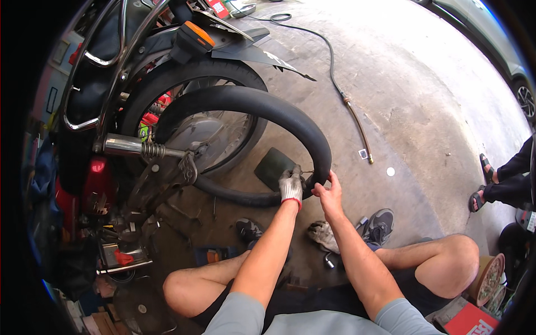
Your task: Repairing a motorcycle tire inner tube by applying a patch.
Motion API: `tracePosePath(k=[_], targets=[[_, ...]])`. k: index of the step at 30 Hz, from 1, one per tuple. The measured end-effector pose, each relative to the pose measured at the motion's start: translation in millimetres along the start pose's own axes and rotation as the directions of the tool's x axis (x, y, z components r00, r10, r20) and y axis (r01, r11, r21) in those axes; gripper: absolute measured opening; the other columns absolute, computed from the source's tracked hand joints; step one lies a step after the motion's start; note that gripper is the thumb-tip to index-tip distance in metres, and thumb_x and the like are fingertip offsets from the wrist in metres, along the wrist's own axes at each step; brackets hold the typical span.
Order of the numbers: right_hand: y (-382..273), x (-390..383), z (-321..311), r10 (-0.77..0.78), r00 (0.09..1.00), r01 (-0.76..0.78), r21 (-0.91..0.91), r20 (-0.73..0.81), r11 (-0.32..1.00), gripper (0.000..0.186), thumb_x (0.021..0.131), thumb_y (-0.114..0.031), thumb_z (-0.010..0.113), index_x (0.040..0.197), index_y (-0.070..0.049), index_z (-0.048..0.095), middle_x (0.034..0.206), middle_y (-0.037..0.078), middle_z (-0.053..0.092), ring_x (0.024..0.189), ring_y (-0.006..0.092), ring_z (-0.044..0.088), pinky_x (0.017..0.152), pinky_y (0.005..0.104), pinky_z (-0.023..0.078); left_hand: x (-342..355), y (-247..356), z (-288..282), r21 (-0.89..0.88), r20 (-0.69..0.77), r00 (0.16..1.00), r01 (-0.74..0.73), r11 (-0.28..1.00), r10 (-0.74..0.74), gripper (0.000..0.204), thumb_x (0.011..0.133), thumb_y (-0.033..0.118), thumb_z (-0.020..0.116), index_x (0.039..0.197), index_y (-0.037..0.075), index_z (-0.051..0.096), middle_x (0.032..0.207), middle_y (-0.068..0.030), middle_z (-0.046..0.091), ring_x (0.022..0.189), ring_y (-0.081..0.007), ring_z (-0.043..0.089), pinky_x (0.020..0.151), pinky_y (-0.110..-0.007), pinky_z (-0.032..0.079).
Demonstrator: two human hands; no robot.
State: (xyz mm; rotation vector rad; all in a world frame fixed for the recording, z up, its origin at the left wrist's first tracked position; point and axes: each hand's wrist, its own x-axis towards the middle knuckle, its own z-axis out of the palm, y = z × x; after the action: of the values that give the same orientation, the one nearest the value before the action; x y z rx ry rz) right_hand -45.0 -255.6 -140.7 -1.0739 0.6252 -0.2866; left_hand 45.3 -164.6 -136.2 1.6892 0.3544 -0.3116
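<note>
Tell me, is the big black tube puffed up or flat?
Puffed up, it seems: the black tube looks fat and round, arching smoothly away from the left hand and right hand. How firm, I cannot tell.

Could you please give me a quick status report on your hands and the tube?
Gloved left hand and bare right hand at black tube. Tube partly in front of motorbike wheel. Hose on floor beyond, apart from tube.

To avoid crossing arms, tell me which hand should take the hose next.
Probably the right hand: it is nearer the hose, while the gloved left hand, also at the tube, would have to reach across.
</note>
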Motion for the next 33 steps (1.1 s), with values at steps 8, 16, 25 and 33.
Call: tracePosePath(k=[8,16,25,33], targets=[[-7,-3,2,-0.005,1.0,0.005,-0.009,0.019,1.0,0.064,0.09,0.002,0.065,0.151,-0.007,0.045,0.139,0.011,0.056,0.085,0.0173,0.069,0.075,0.0309,0.06,-7,9,-4,-0.3,0.082,0.995,0.079,0.951,-0.056,0.018,0.101,0.028,0.065,0.102,0.011,0.069,0.069,0.0039,0.056,0.052,-0.0082,0.05,0.046,-0.025,0.038],[5,1,4,-0.021,1.0,0.02,-0.048,-0.016,0.999,0.067,0.09,0.004,0.065,0.152,-0.007,0.044,0.14,0.011,0.057,0.084,0.0171,0.07,0.073,0.0303,0.059,-9,4,-10,-0.219,0.122,0.991,0.082,0.972,-0.056,0.021,0.104,0.033,0.064,0.103,0.013,0.067,0.073,0.0034,0.061,0.053,-0.0077,0.054,0.046,-0.024,0.041],[6,2,5,-0.04,0.999,0.04,-0.067,-0.002,0.997,0.065,0.091,0.003,0.063,0.152,-0.008,0.044,0.136,0.009,0.06,0.083,0.0168,0.07,0.074,0.0303,0.059,-9,17,-22,-0.289,0.218,0.975,0.113,0.951,-0.05,0.025,0.104,0.03,0.063,0.107,0.007,0.071,0.072,0.0019,0.06,0.054,-0.0078,0.054,0.048,-0.024,0.041],[5,-1,6,-0.041,0.999,0.041,-0.088,0.0,0.995,0.066,0.091,0.002,0.065,0.152,-0.007,0.043,0.133,0.01,0.061,0.083,0.0174,0.07,0.074,0.0308,0.058,4,19,-13,-0.037,0.103,0.995,-0.009,0.999,0.013,0.028,0.101,0.036,0.065,0.091,0.01,0.069,0.069,0.0033,0.058,0.052,-0.0072,0.047,0.048,-0.025,0.036]])
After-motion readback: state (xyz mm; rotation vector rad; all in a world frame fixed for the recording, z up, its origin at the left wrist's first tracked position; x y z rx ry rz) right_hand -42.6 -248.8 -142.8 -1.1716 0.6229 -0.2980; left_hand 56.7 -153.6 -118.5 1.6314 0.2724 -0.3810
